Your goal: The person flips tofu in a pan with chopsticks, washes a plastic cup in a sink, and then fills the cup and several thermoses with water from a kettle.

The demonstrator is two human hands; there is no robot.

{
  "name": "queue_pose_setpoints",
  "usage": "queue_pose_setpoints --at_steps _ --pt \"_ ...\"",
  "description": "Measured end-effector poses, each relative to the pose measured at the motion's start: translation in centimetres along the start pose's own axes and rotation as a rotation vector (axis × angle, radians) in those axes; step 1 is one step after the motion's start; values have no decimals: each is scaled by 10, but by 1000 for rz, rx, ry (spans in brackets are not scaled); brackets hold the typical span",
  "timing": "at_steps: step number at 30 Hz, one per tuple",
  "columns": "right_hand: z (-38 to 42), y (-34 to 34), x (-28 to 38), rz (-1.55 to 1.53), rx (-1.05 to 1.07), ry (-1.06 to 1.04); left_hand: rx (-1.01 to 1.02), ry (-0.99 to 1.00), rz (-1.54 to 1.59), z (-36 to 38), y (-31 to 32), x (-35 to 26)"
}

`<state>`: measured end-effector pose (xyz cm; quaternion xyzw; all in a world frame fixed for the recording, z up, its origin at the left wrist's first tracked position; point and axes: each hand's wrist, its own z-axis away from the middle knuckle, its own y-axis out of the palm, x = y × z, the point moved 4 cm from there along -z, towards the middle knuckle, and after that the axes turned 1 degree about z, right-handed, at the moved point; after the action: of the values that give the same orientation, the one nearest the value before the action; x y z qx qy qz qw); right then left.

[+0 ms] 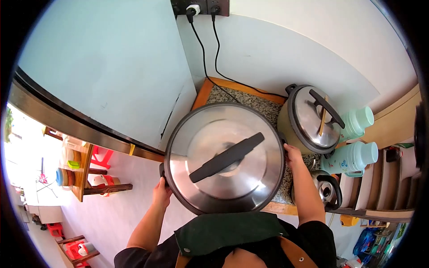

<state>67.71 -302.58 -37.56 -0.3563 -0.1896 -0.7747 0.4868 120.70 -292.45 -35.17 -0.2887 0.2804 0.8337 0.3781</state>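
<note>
A large rice cooker (pixel 201 143) with a shiny steel lid fills the middle of the head view, right in front of my body. A black bar handle (pixel 227 157) runs slantwise across its lid, which is on. My left hand (pixel 161 193) is closed around the black side handle at the lower left. On the opposite side, my right hand (pixel 292 156) grips the other side handle, its fingers partly hidden by the rim. The cooker's lower body is hidden beneath the lid. Part of it overlaps the speckled stone counter (pixel 221 97).
Beyond my right hand stands a smaller rice cooker (pixel 308 100) with chopsticks (pixel 322 120) on its lid. Two light green flasks (pixel 342 158) and a steel kettle (pixel 328 190) are nearby. Black cords (pixel 203 56) run down from wall sockets (pixel 203 6). A pale panel (pixel 103 67) rises at left.
</note>
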Motion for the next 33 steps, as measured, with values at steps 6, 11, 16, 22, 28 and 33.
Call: queue_pose_setpoints --at_steps 6,11,16,22,28,33 --pt "22 -34 -30 -246 -32 -52 -49 22 -82 -34 37 -17" --pt "43 -39 -23 -6 -66 3 -1 68 -193 -66 73 -41" --pt "42 -34 -30 -90 -136 51 20 239 -146 -133 84 -44" --pt "47 -17 -21 -186 -146 22 -34 158 -127 -144 117 -68" --pt "33 -12 -18 -242 -129 -37 -62 110 -196 -123 144 -87" --pt "22 -9 -11 -192 -199 -89 35 70 -174 -153 140 -79"
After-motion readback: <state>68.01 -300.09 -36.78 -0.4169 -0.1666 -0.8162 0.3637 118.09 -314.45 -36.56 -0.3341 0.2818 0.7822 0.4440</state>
